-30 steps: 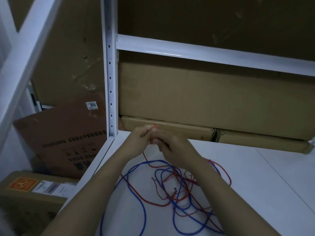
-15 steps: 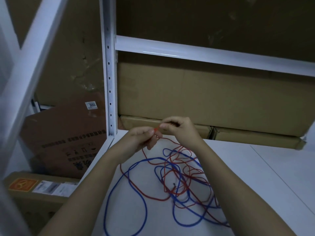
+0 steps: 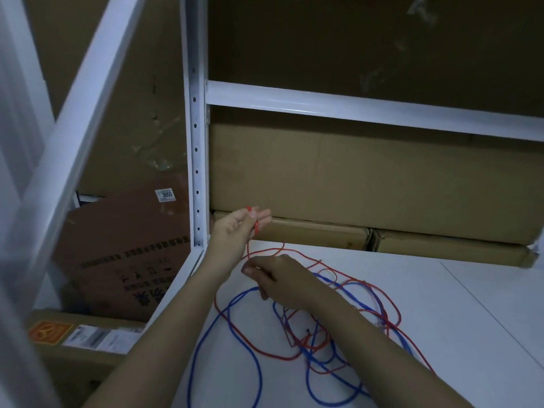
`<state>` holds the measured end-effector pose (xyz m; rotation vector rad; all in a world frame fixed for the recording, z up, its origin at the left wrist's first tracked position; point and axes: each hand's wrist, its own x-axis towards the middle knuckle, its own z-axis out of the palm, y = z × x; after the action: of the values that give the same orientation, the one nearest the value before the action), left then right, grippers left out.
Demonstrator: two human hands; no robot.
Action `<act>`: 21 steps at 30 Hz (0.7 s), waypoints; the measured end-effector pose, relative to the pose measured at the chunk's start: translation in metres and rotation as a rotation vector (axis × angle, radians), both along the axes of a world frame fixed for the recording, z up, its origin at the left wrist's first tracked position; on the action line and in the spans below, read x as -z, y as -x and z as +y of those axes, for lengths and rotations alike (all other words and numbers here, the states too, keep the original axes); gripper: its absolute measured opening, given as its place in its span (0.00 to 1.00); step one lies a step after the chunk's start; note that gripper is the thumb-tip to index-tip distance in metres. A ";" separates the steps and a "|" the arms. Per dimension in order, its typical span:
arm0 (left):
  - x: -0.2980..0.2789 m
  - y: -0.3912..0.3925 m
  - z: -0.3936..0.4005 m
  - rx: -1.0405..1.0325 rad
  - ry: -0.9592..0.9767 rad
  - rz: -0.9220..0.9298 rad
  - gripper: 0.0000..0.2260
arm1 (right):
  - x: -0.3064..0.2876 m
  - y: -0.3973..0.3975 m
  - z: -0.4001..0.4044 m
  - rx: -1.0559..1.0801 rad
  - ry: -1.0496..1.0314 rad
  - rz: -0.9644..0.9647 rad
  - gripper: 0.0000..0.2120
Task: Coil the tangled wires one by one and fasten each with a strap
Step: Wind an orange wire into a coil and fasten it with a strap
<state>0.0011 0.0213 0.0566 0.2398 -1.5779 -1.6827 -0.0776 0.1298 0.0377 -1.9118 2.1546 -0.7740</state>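
A red wire [image 3: 391, 301] and a blue wire [image 3: 253, 357] lie tangled together on the white shelf board [image 3: 441, 334]. My left hand [image 3: 238, 228] is raised near the shelf's back left corner and pinches the red wire's end between thumb and fingers. From there the red wire drops to my right hand [image 3: 276, 279], which hovers low over the board and grips the same wire with curled fingers. The blue wire loops under my right forearm. No strap shows.
A white metal upright [image 3: 195, 172] stands just left of my left hand, with a crossbeam [image 3: 368, 108] above. Cardboard boxes [image 3: 368, 184] line the back of the shelf. More boxes [image 3: 123, 260] lie on the floor at left.
My left hand has lifted the red wire's end higher and further back. My right hand has slid down the red wire toward the board, and the hands are now apart.
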 end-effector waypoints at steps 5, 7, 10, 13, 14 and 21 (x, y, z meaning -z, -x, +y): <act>0.026 0.002 -0.014 -0.033 0.598 -0.361 0.10 | -0.015 0.013 0.020 0.062 0.139 0.102 0.08; 0.032 -0.001 -0.014 0.031 0.638 -0.403 0.11 | -0.021 0.023 0.028 0.093 0.128 0.024 0.08; 0.028 -0.004 -0.003 0.165 0.612 -0.419 0.13 | -0.031 0.032 0.031 0.155 0.169 -0.050 0.06; 0.022 -0.008 0.002 0.300 0.451 -0.327 0.12 | -0.037 0.035 0.027 0.191 0.270 -0.044 0.04; 0.021 -0.011 0.002 0.331 0.391 -0.309 0.12 | -0.037 0.036 0.025 0.191 0.305 -0.094 0.03; 0.021 -0.026 -0.001 0.439 0.246 -0.353 0.12 | -0.016 0.033 0.006 0.197 0.340 -0.595 0.07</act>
<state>0.0274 0.0202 0.0354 0.0657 -2.2087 -1.8148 -0.1111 0.1355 0.0538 -1.3409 1.9224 -1.5950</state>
